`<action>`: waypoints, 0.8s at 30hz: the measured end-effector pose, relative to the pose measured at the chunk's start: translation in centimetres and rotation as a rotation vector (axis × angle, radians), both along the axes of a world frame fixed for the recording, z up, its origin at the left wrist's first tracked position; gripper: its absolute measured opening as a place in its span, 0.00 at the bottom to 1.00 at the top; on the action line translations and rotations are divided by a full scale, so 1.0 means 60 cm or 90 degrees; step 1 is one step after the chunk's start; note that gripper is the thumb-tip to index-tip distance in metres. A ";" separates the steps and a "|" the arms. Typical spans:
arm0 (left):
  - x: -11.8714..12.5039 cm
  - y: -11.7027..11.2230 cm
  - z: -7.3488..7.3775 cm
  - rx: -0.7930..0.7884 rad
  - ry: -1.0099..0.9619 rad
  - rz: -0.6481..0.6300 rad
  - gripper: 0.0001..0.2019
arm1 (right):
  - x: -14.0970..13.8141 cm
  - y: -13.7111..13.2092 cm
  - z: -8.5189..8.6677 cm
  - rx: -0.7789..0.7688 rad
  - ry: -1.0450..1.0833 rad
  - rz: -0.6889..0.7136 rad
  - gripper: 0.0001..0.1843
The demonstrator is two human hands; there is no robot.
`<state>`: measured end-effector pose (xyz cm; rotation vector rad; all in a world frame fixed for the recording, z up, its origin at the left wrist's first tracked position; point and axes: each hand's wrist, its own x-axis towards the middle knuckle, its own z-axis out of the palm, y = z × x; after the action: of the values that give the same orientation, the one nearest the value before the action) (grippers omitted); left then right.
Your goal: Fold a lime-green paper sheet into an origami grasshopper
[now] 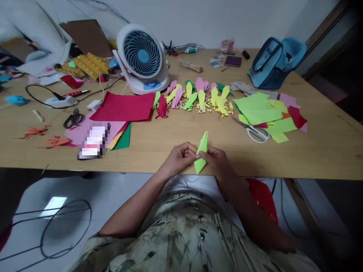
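Note:
Between my two hands, just above the table's front edge, is a folded lime-green paper piece (202,145), long and narrow with pointed ends. My left hand (183,158) pinches its left edge between thumb and fingers. From the other side my right hand (217,158) grips it, the thumb lying across the paper's middle. Beyond them lies a row of folded paper figures (201,99) in pink, yellow, green and red. White-handled scissors (256,134) rest to the right, beside a pile of coloured paper sheets (252,107).
A fan (144,56) stands at the back left, near a power strip (61,101). Red paper (124,107), a phone (93,141), black scissors (74,118) and orange paper figures (56,141) lie on the left. A blue bag (269,68) sits at the back right.

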<state>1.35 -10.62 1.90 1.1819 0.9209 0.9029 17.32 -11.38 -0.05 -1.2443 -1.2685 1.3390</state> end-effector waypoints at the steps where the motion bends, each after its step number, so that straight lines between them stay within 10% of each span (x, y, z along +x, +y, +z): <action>1: 0.000 0.002 -0.001 0.008 -0.010 -0.001 0.21 | 0.001 0.001 0.000 0.001 -0.004 0.005 0.19; 24: -0.007 0.010 -0.006 -0.070 -0.048 0.003 0.21 | 0.032 0.029 0.020 0.010 -0.006 0.150 0.20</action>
<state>0.94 -10.00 1.56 1.0453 0.9018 0.8841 19.26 -9.63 1.15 -1.1168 -1.4647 1.4874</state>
